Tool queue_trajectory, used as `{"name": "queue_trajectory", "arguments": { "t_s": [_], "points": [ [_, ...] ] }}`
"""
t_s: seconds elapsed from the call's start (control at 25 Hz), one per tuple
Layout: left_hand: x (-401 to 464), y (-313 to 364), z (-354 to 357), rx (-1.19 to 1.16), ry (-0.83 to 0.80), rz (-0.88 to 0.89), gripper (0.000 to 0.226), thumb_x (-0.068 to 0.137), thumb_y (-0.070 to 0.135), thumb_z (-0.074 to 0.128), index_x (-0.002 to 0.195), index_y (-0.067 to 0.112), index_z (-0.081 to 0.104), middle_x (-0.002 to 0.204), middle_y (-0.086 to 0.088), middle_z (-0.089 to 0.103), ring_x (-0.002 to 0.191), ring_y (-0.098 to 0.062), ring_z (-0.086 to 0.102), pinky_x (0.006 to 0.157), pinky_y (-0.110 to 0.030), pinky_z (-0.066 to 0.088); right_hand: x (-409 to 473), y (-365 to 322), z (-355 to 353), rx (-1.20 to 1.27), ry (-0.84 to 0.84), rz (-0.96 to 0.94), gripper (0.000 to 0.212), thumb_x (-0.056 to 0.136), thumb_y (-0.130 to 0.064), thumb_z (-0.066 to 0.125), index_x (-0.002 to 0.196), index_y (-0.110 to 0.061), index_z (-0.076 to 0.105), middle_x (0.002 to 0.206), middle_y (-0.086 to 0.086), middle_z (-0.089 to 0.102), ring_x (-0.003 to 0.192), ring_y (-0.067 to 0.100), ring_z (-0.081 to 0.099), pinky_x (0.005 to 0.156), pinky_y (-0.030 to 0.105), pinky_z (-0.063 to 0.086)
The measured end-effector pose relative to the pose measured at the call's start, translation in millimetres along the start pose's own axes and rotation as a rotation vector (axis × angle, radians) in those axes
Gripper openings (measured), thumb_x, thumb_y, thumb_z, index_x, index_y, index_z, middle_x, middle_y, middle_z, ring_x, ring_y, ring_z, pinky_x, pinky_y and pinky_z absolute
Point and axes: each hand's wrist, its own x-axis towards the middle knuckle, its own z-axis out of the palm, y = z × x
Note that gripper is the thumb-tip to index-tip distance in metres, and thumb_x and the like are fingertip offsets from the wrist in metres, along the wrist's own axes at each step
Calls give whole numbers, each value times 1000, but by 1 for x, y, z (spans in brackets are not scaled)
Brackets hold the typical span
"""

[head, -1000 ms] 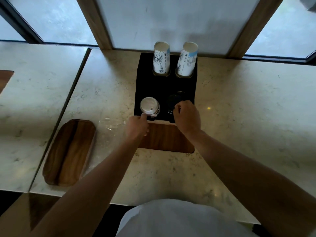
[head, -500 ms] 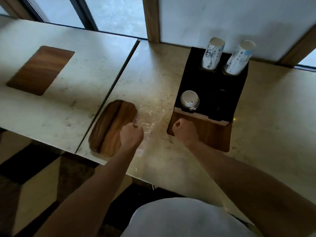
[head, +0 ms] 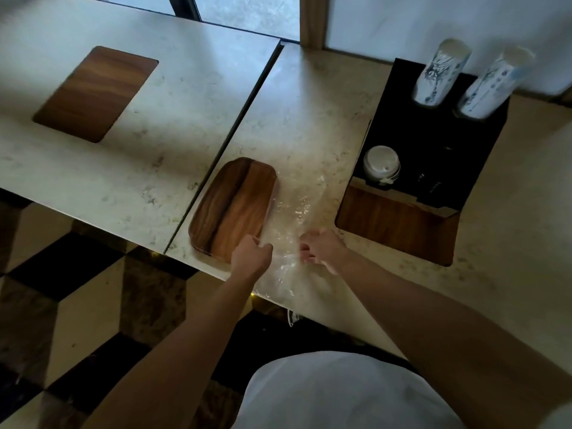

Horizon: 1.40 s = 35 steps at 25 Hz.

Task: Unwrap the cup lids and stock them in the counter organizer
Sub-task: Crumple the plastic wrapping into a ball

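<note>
Lying crumpled on the marble counter [head: 309, 97] beside a wooden tray [head: 233, 209], clear plastic wrap [head: 294, 212] is pinched at its near end by the left hand [head: 252, 258] and right hand [head: 320, 249]; 1 stack of white lids [head: 381, 164] is seated in the black organizer [head: 433, 144].

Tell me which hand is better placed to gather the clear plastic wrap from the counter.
Probably the right hand. Its fingers rest directly on the crinkled clear plastic wrap. The left hand sits at the wrap's edge, half over the oblong wooden tray.
</note>
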Motion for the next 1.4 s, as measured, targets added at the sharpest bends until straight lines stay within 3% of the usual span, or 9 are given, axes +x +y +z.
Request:
{"name": "queue_trajectory", "arguments": {
  "t_s": [0.08,0.28,0.4,0.6,0.68,0.8,1.04,1.2,1.4],
  "points": [
    [2,-1,4,-86,-49,-49,30,93,36,60,109,10,58,95,-8,69,88,-25,68,84,-45,58,-1,5,1,24,26,-7,13,93,-20,67,99,-10,61,74,4,57,62,15,54,67,33,50],
    [10,2,8,-442,-198,-164,30,95,33,63,99,4,65,71,-12,65,53,-22,57,55,-30,48,-9,10,-17,120,-25,28,17,93,-18,69,99,-6,59,74,6,56,64,16,52,78,37,51],
    [9,1,15,-529,-222,-130,14,91,16,70,90,2,69,74,-11,64,57,-21,58,54,-30,51,-13,15,-34,126,-21,-17,26,94,-15,67,112,5,65,87,12,64,71,21,60,76,39,56],
    [3,16,27,-669,-376,-101,8,90,1,67,94,-6,68,76,-14,69,67,-25,66,73,-39,54,-24,17,-65,131,64,-144,14,97,0,59,102,8,69,66,12,60,52,16,58,51,25,49],
    [0,30,33,-718,-466,-97,13,93,5,65,100,-6,68,78,-16,69,69,-29,67,74,-43,56,-28,20,-82,107,125,-174,12,98,2,56,101,6,67,68,12,61,52,14,59,53,25,54],
    [-5,50,42,-720,-548,-58,20,95,8,59,107,-4,68,82,-18,69,70,-30,67,70,-41,57,-33,27,-107,43,185,-231,16,98,0,55,106,3,69,73,10,67,61,17,64,66,35,59],
    [-18,86,65,-631,-639,16,24,96,10,56,115,1,67,81,-13,75,67,-28,71,61,-40,59,-58,36,-146,5,227,-286,12,99,-17,57,102,-16,68,72,4,73,58,18,69,54,32,54],
    [-22,102,76,-616,-652,13,27,99,13,50,119,4,65,85,-16,74,70,-27,68,61,-37,55,-69,40,-162,76,234,-309,18,99,-8,54,109,-16,66,66,3,70,51,13,67,50,28,54],
    [-28,119,81,-768,-723,-79,38,99,-5,40,124,6,65,94,-17,68,58,-20,63,44,-29,51,-74,45,-180,440,164,-350,21,99,-6,56,114,-13,68,62,4,67,51,15,62,47,28,50]
  ]
}}
